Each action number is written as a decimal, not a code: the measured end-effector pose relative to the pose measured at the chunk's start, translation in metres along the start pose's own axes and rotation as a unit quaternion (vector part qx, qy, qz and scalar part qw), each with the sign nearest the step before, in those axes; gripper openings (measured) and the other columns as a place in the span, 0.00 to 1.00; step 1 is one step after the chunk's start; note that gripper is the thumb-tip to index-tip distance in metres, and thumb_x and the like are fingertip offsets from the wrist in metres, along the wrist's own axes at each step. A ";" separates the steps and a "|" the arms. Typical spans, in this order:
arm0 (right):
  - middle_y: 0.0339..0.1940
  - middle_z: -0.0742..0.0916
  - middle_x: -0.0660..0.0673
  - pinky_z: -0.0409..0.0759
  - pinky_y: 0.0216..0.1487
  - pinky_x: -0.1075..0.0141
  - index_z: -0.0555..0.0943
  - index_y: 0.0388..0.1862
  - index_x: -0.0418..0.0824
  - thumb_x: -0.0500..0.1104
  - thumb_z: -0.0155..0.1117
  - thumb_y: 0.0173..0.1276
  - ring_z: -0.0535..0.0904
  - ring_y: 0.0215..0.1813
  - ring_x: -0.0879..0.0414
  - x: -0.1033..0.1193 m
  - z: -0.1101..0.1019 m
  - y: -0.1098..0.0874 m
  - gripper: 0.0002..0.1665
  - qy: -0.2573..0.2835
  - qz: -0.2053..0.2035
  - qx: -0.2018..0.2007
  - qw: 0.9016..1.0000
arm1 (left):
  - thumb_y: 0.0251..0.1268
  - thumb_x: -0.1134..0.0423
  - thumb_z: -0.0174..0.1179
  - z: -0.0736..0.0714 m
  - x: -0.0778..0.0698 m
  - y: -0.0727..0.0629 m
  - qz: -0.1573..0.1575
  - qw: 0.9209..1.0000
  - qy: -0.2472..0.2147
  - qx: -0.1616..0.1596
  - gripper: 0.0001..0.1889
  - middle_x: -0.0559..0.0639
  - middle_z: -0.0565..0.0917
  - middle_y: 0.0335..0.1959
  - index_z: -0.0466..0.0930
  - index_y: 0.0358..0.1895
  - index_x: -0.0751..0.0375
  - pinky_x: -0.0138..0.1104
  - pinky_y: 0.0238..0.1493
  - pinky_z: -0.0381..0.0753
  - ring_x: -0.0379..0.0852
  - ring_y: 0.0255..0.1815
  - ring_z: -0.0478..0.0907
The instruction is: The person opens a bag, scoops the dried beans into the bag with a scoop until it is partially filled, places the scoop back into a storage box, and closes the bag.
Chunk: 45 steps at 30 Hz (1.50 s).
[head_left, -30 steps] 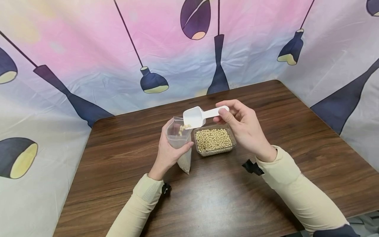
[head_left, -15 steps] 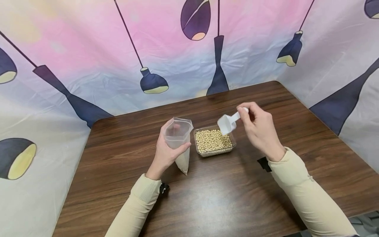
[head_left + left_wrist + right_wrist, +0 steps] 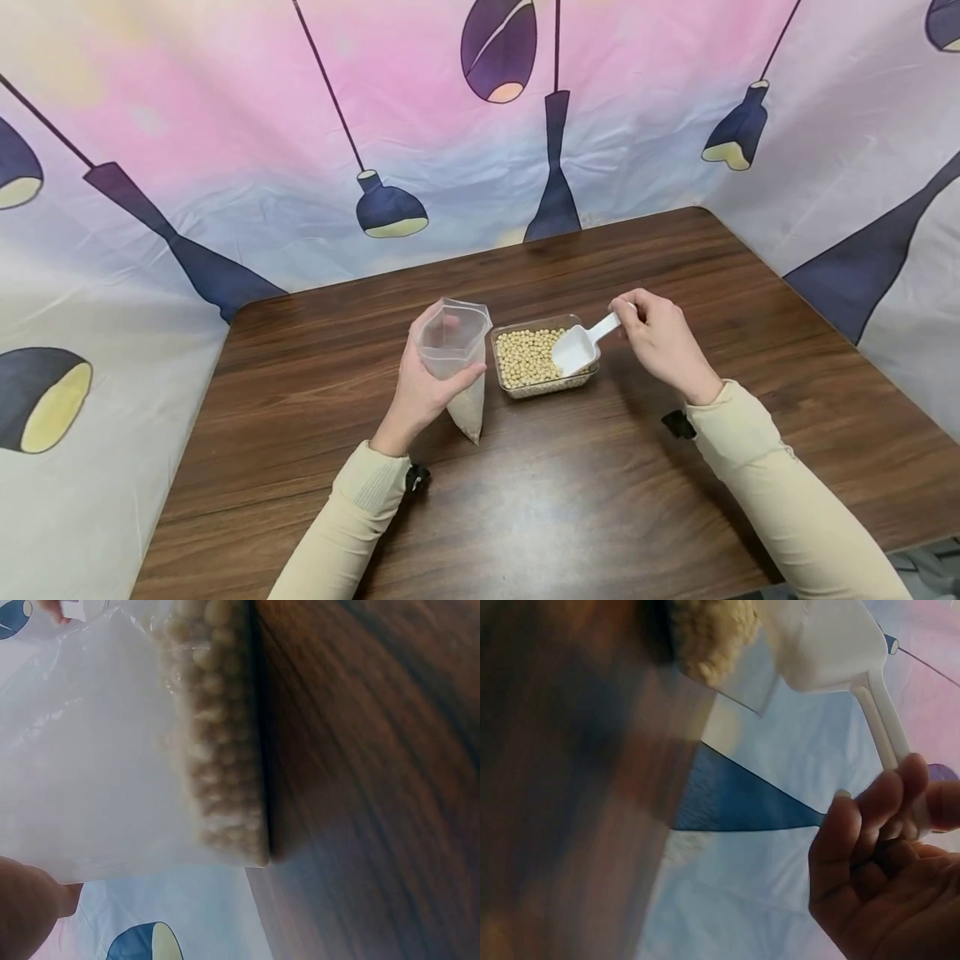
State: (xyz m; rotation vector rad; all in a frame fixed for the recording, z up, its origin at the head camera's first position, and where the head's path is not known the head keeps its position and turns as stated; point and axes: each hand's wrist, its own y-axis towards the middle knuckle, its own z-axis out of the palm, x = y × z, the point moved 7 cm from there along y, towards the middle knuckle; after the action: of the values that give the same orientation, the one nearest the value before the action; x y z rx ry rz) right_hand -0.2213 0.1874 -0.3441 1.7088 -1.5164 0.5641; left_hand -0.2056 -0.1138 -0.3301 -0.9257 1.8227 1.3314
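My left hand (image 3: pixel 422 392) grips a clear zip bag (image 3: pixel 452 354) near its top, thumb on one side and fingers round the other, so that its mouth gapes upward. Pale yellow beans (image 3: pixel 217 735) fill the bag's bottom in the left wrist view. My right hand (image 3: pixel 663 342) pinches the handle of a white plastic scoop (image 3: pixel 574 350) between thumb and fingers. The scoop's front edge meets the soybeans (image 3: pixel 528 354) in a clear rectangular tub (image 3: pixel 543 388), just right of the bag. Whether beans lie in the scoop I cannot tell.
The dark wooden table (image 3: pixel 315 417) carries the tub and bag. A fabric backdrop (image 3: pixel 262 125) printed with lamps hangs behind the table's far and side edges. Black straps (image 3: pixel 678 424) sit at the wrists.
Beans were pouring from the scoop into the bag. My right hand then drew the scoop right and lowered it onto the beans in the tub. My left hand stays nearly still.
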 end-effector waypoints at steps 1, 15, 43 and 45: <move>0.24 0.81 0.44 0.65 0.23 0.65 0.81 0.43 0.37 0.48 0.47 0.78 0.69 0.21 0.55 -0.004 0.002 0.000 0.19 0.014 0.015 0.013 1.000 | 0.46 0.79 0.70 0.000 0.000 0.000 -0.001 1.000 -0.001 0.000 0.45 0.71 0.71 0.57 0.57 0.70 0.71 0.35 0.51 0.73 0.67 0.57 0.69; 0.29 0.85 0.44 0.82 0.37 0.66 0.73 0.52 0.23 0.43 0.53 0.76 0.81 0.31 0.60 -0.050 0.041 -0.007 0.21 0.234 0.161 0.131 0.950 | 0.47 0.77 0.70 -0.002 0.001 -0.003 -0.012 1.000 -0.001 0.003 0.45 0.70 0.71 0.58 0.56 0.71 0.69 0.36 0.52 0.72 0.66 0.58 0.68; 0.27 0.78 0.51 0.76 0.36 0.67 0.76 0.40 0.32 0.52 0.45 0.79 0.73 0.29 0.61 -0.072 0.029 -0.018 0.24 0.314 0.209 0.189 0.907 | 0.46 0.77 0.71 -0.007 0.026 -0.004 -0.016 1.000 0.002 0.003 0.47 0.66 0.71 0.59 0.55 0.72 0.66 0.37 0.54 0.72 0.61 0.60 0.68; 0.28 0.78 0.51 0.76 0.37 0.66 0.77 0.38 0.34 0.53 0.47 0.78 0.73 0.30 0.60 -0.068 0.026 -0.017 0.24 0.324 0.206 0.188 0.904 | 0.46 0.76 0.72 -0.008 0.037 -0.004 -0.015 1.000 0.001 0.001 0.49 0.63 0.72 0.60 0.56 0.73 0.61 0.38 0.54 0.72 0.59 0.60 0.68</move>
State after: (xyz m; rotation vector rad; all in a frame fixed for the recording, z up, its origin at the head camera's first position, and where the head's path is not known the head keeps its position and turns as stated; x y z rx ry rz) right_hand -0.2223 0.2095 -0.4152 1.2424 -1.3093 1.5632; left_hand -0.2219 -0.1279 -0.3613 -0.9494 1.8039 1.3104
